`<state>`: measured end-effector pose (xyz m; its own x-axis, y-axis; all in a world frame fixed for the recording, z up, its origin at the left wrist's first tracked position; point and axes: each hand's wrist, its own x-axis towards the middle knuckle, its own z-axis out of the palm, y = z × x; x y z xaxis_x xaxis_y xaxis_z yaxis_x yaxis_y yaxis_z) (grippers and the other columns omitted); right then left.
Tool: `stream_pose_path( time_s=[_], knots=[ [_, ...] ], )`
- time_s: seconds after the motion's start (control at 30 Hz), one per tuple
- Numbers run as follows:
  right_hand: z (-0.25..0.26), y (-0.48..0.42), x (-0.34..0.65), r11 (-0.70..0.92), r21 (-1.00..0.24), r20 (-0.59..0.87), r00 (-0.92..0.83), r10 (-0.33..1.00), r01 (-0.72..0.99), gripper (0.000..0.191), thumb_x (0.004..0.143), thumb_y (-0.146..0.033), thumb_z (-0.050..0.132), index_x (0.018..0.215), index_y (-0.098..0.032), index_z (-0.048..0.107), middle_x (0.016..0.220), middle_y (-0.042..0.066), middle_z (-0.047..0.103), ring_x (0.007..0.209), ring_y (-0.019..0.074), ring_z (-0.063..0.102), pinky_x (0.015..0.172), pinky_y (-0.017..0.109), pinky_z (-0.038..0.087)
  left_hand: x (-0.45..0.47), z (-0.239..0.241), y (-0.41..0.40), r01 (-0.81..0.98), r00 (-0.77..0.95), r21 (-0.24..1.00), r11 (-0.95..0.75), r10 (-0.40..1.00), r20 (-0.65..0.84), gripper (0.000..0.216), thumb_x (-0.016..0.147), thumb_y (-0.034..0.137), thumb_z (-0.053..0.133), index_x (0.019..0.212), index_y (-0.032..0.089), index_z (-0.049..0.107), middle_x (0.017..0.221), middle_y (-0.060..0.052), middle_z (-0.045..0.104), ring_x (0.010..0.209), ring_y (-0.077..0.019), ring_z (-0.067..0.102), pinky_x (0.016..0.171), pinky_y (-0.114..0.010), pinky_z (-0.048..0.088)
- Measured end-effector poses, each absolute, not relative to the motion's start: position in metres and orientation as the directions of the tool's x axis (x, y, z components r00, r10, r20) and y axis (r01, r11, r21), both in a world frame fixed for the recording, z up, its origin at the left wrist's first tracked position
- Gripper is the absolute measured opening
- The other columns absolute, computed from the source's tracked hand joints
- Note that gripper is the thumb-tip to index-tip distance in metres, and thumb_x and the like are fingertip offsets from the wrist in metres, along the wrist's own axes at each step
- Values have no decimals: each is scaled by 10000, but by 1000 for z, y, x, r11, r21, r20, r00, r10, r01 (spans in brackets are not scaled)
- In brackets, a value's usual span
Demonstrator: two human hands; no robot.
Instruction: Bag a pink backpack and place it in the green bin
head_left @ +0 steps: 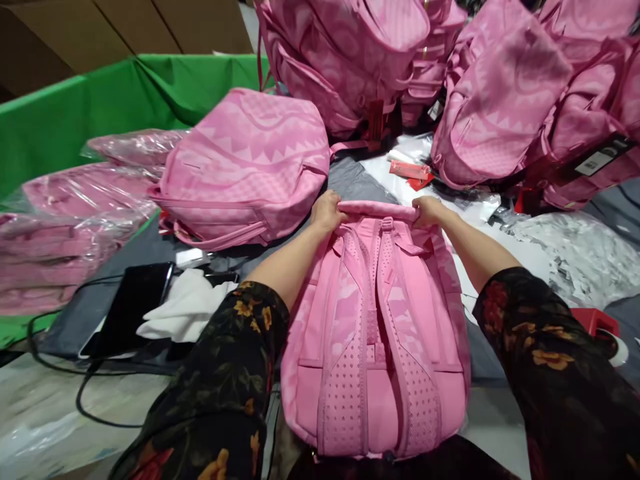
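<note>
A pink backpack (375, 333) lies in front of me with its back panel and padded straps facing up. My left hand (327, 211) grips the left end of its top edge. My right hand (427, 211) grips the right end of that same edge. Both sleeves are dark with a flower print. A second pink backpack (250, 167) lies front-up just beyond my left hand, apart from it.
Several pink backpacks (500, 93) are heaped at the back and right. Bagged ones (75, 207) lie stacked at the left on green cloth (60, 113). A black tablet (130, 307), cables and white cloth (190, 307) sit left; red tags (413, 172) and clear wrap (575, 253) right.
</note>
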<state>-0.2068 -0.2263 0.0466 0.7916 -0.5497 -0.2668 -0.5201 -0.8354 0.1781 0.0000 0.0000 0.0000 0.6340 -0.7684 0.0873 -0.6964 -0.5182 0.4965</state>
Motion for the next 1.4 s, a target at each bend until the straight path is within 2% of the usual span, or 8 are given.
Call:
stream_pose_path(
  time_s=[0.23, 0.4, 0.57, 0.7, 0.97, 1.23, 1.3, 1.4],
  knots=[
    [31, -229, -196, -780, 40, -176, 764, -621, -625, 553, 648, -319, 908, 1135, -147, 710, 1123, 82, 720, 1001, 272, 639, 843, 309, 482, 15, -7, -17, -662, 677, 519, -541, -728, 105, 167, 780, 284, 764, 851, 191, 645, 1047, -22, 593, 980, -214, 594, 873, -282, 485],
    [42, -205, -186, -724, -1, 0, 724, -689, -689, 552, 844, -184, 690, 1383, -134, 579, 1405, 178, 584, 1178, 300, 596, 957, 393, 490, 27, 0, -33, -613, 744, 498, -613, -660, 103, 206, 798, 273, 781, 916, 174, 645, 1109, -70, 612, 1077, -270, 583, 979, -336, 480],
    [39, -89, -236, -961, -88, 230, 934, -274, -260, 533, 1035, -354, 456, 1532, -159, 465, 1577, 168, 469, 1464, 290, 404, 1205, 488, 345, 18, -3, -24, -651, 724, 532, -541, -653, 223, 254, 818, 208, 730, 1062, 194, 662, 1264, -129, 612, 1257, -338, 532, 1093, -393, 433],
    [13, -25, -266, -979, -139, 15, 989, -150, -146, 553, 1082, -422, 369, 1567, -168, 449, 1627, 149, 454, 1521, 276, 380, 1247, 508, 294, -13, 16, -11, -702, 669, 570, -427, -670, 322, 405, 856, 176, 699, 1251, 155, 612, 1393, -152, 571, 1348, -331, 460, 1187, -442, 332],
    [-18, -41, -250, -938, -188, 60, 950, -307, -292, 523, 1088, -309, 337, 1562, -127, 460, 1631, 168, 449, 1532, 261, 380, 1251, 480, 274, -150, 52, 136, -753, -239, 596, 280, -960, 148, 368, 995, 561, 500, 939, 274, 724, 997, -82, 704, 1015, -251, 630, 987, -387, 476],
    [5, -33, -264, -874, -296, 255, 850, -461, -385, 508, 1064, -202, 223, 1435, -111, 558, 1458, 184, 588, 1372, 229, 514, 1158, 389, 389, -166, -33, 109, -699, -522, 356, 620, -783, 340, 396, 1004, 258, 389, 667, 228, 594, 713, -79, 644, 713, -204, 562, 836, -368, 471],
    [25, -23, -280, -916, -284, 234, 906, -352, -283, 476, 1056, -218, 248, 1341, -120, 616, 1295, 186, 657, 1252, 250, 569, 1091, 403, 428, -166, -43, 104, -772, -449, 307, 556, -820, 355, 309, 988, 262, 428, 794, 214, 664, 840, -100, 686, 844, -230, 597, 895, -399, 476],
    [50, 5, -306, -942, -277, -54, 976, 211, 189, 325, 1021, -328, 442, 1187, -197, 689, 1082, 123, 697, 1067, 253, 604, 991, 396, 456, -168, -42, 109, -889, -251, 296, 350, -912, 325, 210, 947, 300, 539, 1034, 196, 700, 1050, -130, 695, 1029, -287, 582, 997, -480, 453]
  ],
)
